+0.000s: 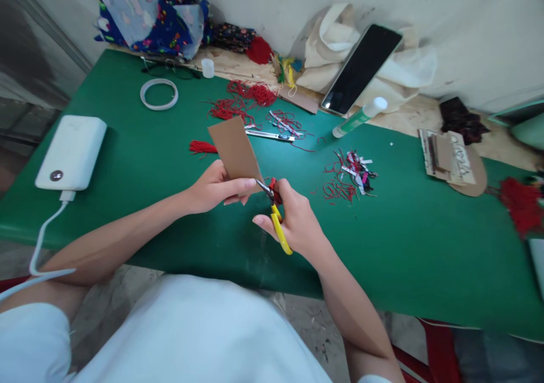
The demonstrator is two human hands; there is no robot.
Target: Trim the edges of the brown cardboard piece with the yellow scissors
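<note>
Two bare hands meet above the middle of the green worktop [127, 201], a little in from its near edge. The left hand [215, 187] is closed on the lower end of a brown card strip [235, 148], pinching it between thumb and fingers so that the strip stands up and leans toward the far edge. The right hand [297, 221] is closed around the yellow handles of a small pair of scissors [274, 207], whose blades point left and touch the strip's lower right corner, just beside the left fingertips. Beyond the hands, toward the far edge, lie tangles of red thread [244, 102] and a metal blade tool [267, 135], with a small red tassel [202, 147] just left of the strip. To the right of the hands sits a heap of red and white scraps [351, 176]. A white power bank [72, 152] rests by the left edge, its cable running off the near edge, and a roll of clear tape [158, 94] lies near the far left corner. At the far edge a dark phone [361, 68] leans against a cream cloth bag, with a green glue tube [359, 116] just below it. Folded card pieces [450, 156] lie toward the right edge.
</note>
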